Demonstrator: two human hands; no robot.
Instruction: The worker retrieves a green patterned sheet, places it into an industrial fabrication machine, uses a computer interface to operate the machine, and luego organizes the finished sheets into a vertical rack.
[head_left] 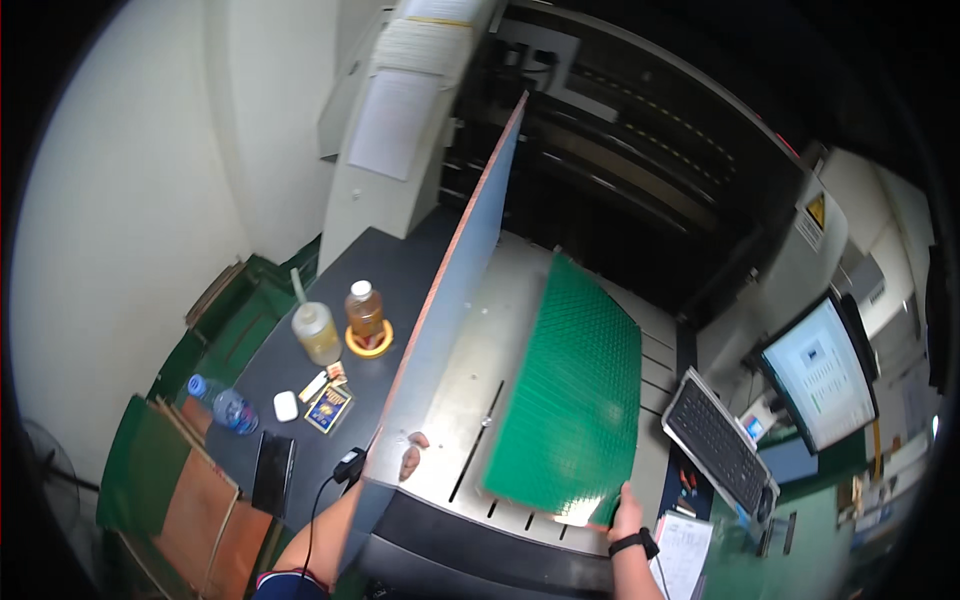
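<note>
My left hand [412, 457] is closed on the near lower corner of a tall, thin blue-grey panel [455, 290] with a copper-coloured edge, which stands almost on end. Only a few fingertips show on its face; the rest of that hand is hidden by the panel. To the right, a green board [575, 390] with a fine grid pattern is tilted over a metal machine bed [465, 375]. My right hand [625, 512], with a black band at the wrist, grips the board's near right corner. The two sheets are apart.
On the dark side table [360, 265] at left stand bottles [366, 308], a yellow ring [368, 340], a white case [286, 405] and a black phone [273, 472]. A keyboard [718, 440], monitor [818, 370] and papers [682, 555] lie right. The dark machine [620, 150] rises behind.
</note>
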